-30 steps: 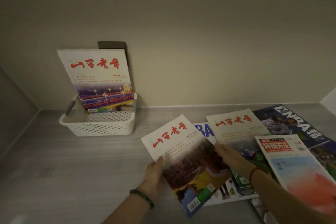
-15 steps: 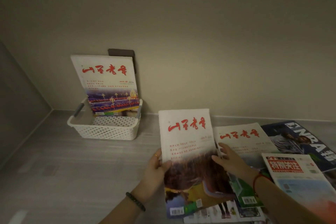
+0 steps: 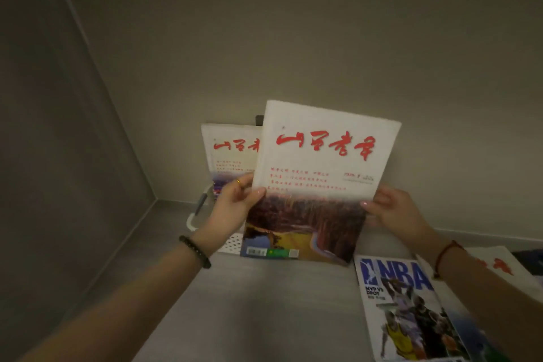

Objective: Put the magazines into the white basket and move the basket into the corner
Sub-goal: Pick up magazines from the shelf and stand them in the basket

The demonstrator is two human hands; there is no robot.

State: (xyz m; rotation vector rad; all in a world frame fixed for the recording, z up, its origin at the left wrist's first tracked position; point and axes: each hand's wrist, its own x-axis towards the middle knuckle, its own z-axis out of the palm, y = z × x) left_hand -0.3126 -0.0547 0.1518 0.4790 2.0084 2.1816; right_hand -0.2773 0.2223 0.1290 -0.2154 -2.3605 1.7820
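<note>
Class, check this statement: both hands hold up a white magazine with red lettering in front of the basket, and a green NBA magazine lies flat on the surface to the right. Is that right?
Not quite. In the head view the NBA magazine is blue and white, not green. The rest holds: the left hand and right hand hold the white magazine up in front of the basket.

In the middle of the frame, the raised magazine [image 3: 320,173] carries a brush-written title in red Chinese characters, red lines of small print too blurred to read, and a date that seems to begin "20". At lower right, the basketball magazine [image 3: 411,308] reads "NBA" and below it "MVP".
</note>
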